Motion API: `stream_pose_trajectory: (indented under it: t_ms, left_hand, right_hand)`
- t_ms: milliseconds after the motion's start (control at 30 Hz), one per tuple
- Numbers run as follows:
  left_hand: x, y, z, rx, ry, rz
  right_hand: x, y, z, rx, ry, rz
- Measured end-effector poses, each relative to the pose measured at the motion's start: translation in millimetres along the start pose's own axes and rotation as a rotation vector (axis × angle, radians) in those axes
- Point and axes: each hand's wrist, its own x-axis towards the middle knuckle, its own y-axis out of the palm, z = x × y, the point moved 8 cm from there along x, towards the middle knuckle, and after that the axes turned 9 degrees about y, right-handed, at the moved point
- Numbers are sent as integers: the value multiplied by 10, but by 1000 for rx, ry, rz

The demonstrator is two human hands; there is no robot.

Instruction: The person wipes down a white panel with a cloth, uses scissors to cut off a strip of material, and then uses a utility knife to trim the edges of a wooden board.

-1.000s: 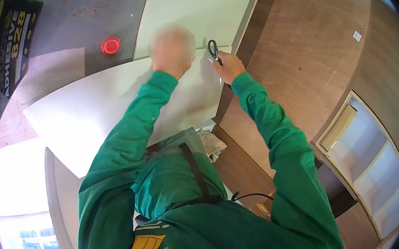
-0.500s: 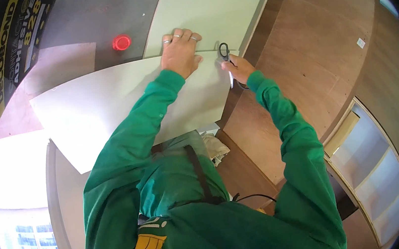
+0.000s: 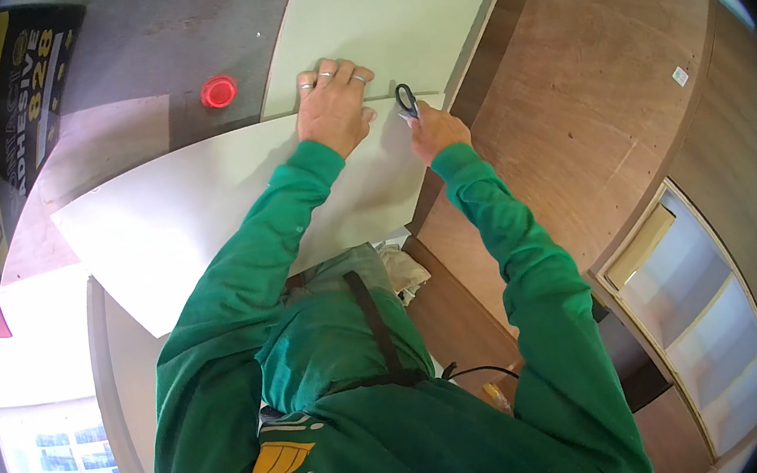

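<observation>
Item 1: scissors [image 3: 411, 107], 1 pr., black ring handle, at far right end of the near white sheet [image 3: 223, 199]; blades mostly hidden, I can't tell if parted.
Item 2: right hand [image 3: 437, 130], closed round the scissors.
Item 3: left hand [image 3: 335, 109], palm down, fingers slightly spread, nothing gripped that I can see; palm on near white sheet, fingertips over onto the far pale sheet [image 3: 380, 19].
Handling, my view: reads as edge work. Press flat w/ left palm, fingers well left of blades; short, light strokes, wrist in line w/ the edge. Poss. slip: far pale sheet gets nicked.
Item 4: edges. Whether the sheets overlap or just abut, can't tell. Near side tight, torso [image 3: 334, 336] close. Right side: brown plywood panel [image 3: 588, 97], limits elbow swing.
Item 5: red cap [image 3: 218, 92] on grey desk [image 3: 183, 33]; dark can [image 3: 19, 120] far left. Best open rm.: bare desk beyond cap.
</observation>
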Motion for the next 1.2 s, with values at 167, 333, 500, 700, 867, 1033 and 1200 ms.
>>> stream_pose_trajectory:
  t_ms: [167, 333, 500, 700, 867, 1033, 1200]
  left_hand:
    - [-6, -11, 21, -4, -36, 5]
    - [22, -28, -20, -3, -41, 13]
    - [3, 15, -13, 15, -14, 82]
    - [-43, 111, -186, 174, 80, 206]
    - [-120, 126, -337, 3, 12, 223]
    - [-305, -356, -896, -80, 117, 245]
    - [-557, -510, -1236, -122, 129, 269]
  right_hand:
    - [-25, -56, 130, -59, -18, 14]
    - [70, 222, -167, 210, 225, 170]
    - [110, 225, -170, 270, 184, 185]
    - [-33, 292, -324, 393, 98, 79]
    - [-444, 318, -404, 675, 87, -153]
    - [-1273, 286, -554, 952, 182, -140]
    - [-1783, 250, -624, 996, 159, -314]
